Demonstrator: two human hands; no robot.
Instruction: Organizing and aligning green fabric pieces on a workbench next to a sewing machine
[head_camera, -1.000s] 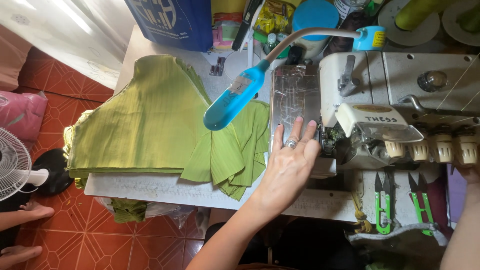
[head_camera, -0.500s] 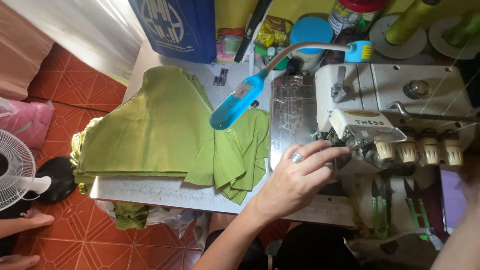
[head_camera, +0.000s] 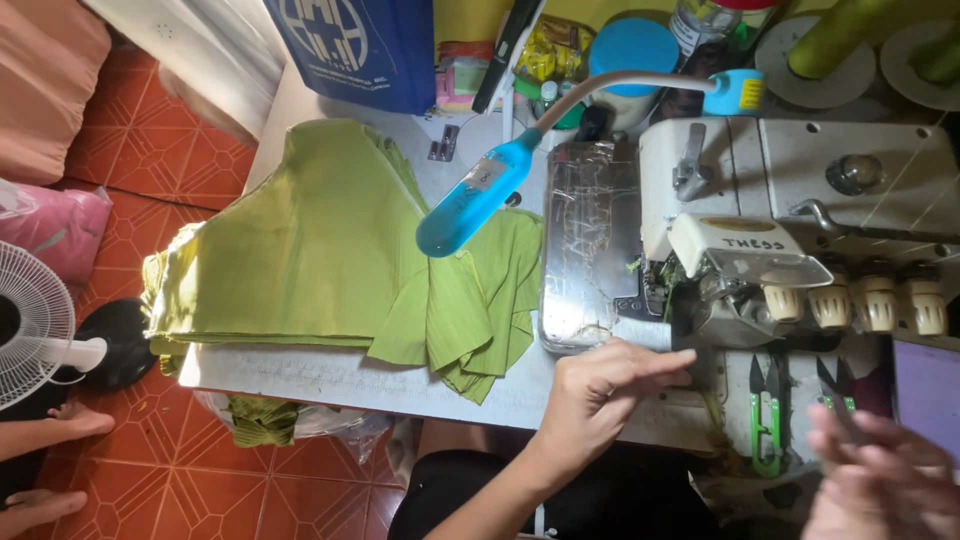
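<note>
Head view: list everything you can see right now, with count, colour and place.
green fabric pieces: one stack, green, left half of the white table
white overlock sewing machine: one, white, right of the fabric
clear-covered metal machine bed: one, silver, between fabric and machine
blue gooseneck lamp: one, blue, head hanging over the fabric
green thread snips: one, green handle, on the table's front edge below the machine
blue bag: one, dark blue, back of the table
white floor fan: one, white, on the red tile floor at left
pink bundle: one, pink, floor at far left
left hand: fingers pointing at the machine's front, empty
right hand: blurred, lower right; cannot tell what it holds
</note>
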